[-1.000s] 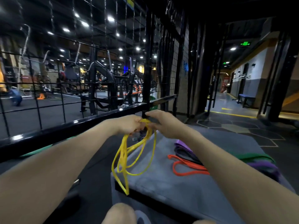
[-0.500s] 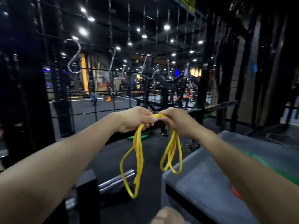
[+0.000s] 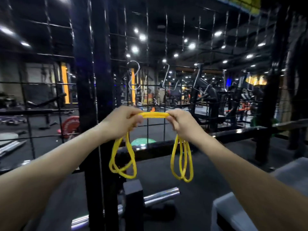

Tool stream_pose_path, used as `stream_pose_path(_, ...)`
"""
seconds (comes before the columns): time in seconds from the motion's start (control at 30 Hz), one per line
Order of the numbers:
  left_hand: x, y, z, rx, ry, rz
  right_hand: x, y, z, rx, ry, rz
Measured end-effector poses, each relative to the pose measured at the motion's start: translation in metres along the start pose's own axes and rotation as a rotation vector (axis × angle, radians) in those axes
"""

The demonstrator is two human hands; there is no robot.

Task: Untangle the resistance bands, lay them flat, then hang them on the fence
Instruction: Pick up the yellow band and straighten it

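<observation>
A yellow resistance band is stretched level between my two hands at chest height. My left hand grips one end and my right hand grips the other. Yellow loops hang down below each fist. Both hands are close in front of the black wire fence, which fills the view ahead. Metal S-hooks hang on the fence above and behind my hands. The other bands are out of view.
A thick black post stands just left of my hands. A chrome bar lies on the floor below. The grey padded box shows at the lower right. Gym machines and a red plate sit beyond the fence.
My hands have lifted the yellow band off the box and drawn apart, stretching a flat section between them. The view has swung left, so the other bands have left the frame.
</observation>
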State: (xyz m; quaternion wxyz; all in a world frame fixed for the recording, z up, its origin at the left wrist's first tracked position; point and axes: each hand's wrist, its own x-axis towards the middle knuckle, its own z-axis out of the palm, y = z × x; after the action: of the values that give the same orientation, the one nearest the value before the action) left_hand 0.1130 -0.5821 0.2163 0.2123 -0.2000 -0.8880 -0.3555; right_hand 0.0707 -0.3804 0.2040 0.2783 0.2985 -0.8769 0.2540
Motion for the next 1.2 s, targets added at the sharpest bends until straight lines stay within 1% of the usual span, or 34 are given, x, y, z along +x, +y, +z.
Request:
stream_pose_path(0.07,0.009,0.013,-0.012,0.075,0.189,0.049,0.018,-0.009,-0.001,0.021,0.056,0.005)
stream_pose_path(0.13,0.021,0.022,-0.022,0.161,0.317,0.078,0.037,-0.016,-0.003,0.035,0.107,0.021)
stream_pose_path(0.23,0.041,0.028,-0.032,0.369,0.435,0.101,0.064,-0.023,-0.007,0.011,0.148,0.059)
stream_pose_path(0.33,0.062,0.031,-0.038,0.631,0.491,0.129,0.087,-0.030,-0.009,0.019,0.174,0.105)
stream_pose_path(0.4,0.071,0.035,-0.041,0.792,0.495,0.123,0.101,-0.033,-0.009,-0.028,0.184,0.134)
stream_pose_path(0.53,0.077,0.041,-0.046,1.000,0.431,0.051,0.112,-0.042,-0.002,-0.166,0.149,0.134)
stream_pose_path(0.7,0.065,0.041,-0.039,1.131,0.352,0.024,0.104,-0.045,0.011,-0.406,0.193,0.023)
stream_pose_path(0.8,0.058,0.038,-0.033,1.206,0.287,0.009,0.095,-0.042,0.019,-0.499,0.157,-0.035)
stream_pose_path(0.93,0.053,0.037,-0.030,1.221,0.245,-0.018,0.087,-0.041,0.021,-0.574,0.149,-0.118)
stream_pose_path(1.07,0.047,0.029,-0.032,1.157,0.275,-0.025,0.077,-0.043,0.026,-0.555,0.119,-0.169)
stream_pose_path(1.13,0.043,0.021,-0.034,1.009,0.359,-0.003,0.072,-0.048,0.026,-0.502,0.104,-0.173)
stream_pose_path(1.2,0.034,0.018,-0.035,0.765,0.436,0.006,0.070,-0.053,0.023,-0.407,0.038,-0.156)
